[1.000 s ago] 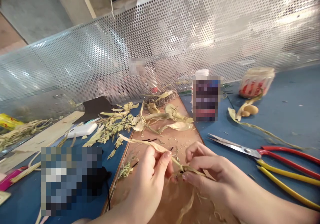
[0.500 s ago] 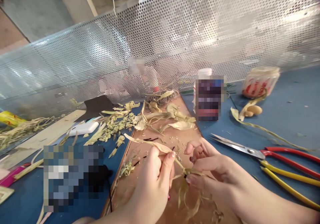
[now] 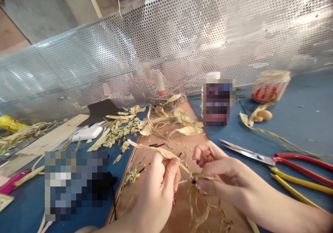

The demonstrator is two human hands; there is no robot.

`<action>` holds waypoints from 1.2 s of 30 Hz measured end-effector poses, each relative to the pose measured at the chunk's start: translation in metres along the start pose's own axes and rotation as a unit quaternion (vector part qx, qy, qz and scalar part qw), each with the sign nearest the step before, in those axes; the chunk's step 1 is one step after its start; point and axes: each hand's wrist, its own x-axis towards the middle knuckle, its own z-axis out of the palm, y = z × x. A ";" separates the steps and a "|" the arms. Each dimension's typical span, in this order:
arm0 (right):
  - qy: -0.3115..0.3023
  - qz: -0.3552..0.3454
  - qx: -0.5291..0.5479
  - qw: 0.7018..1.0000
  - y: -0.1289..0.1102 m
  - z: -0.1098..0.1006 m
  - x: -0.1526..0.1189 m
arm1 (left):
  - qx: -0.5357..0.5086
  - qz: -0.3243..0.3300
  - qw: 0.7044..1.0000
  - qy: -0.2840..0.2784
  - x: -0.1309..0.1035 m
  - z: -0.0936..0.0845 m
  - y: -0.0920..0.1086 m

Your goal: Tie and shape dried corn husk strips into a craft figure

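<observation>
My left hand (image 3: 162,181) pinches a pale dried husk piece (image 3: 149,148) between thumb and forefinger, its long tip pointing up and left. The piece runs right to a knotted joint with a dark spot, where thin strips hang down. At that joint my right hand (image 3: 223,177) has its thumb and forefinger closed on the husk, the other fingers curled above. Both hands are over a brown board (image 3: 135,198). Farther up the board lie more dried husks (image 3: 188,130), touched by neither hand.
Scissors (image 3: 260,158) with red and yellow handles lie open at the right. Behind them stand a glass jar (image 3: 272,87) and a white-capped bottle (image 3: 213,76). Small husk pieces (image 3: 125,130) and a white device (image 3: 87,133) lie left. A perforated metal screen (image 3: 177,42) rises behind.
Both hands and the husk piece have shifted very slightly; the grip of each looks the same.
</observation>
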 end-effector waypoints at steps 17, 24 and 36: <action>0.012 -0.006 0.025 1.000 0.001 -0.003 0.001 | -0.022 0.004 1.000 -0.013 -0.001 -0.004 0.005; -0.012 -0.044 0.009 0.999 0.002 0.001 -0.001 | 0.019 -0.013 1.000 -0.007 0.005 -0.006 0.001; 0.029 -0.012 -0.067 0.997 0.011 0.006 0.003 | 0.052 -0.020 0.998 -0.003 0.013 -0.011 0.000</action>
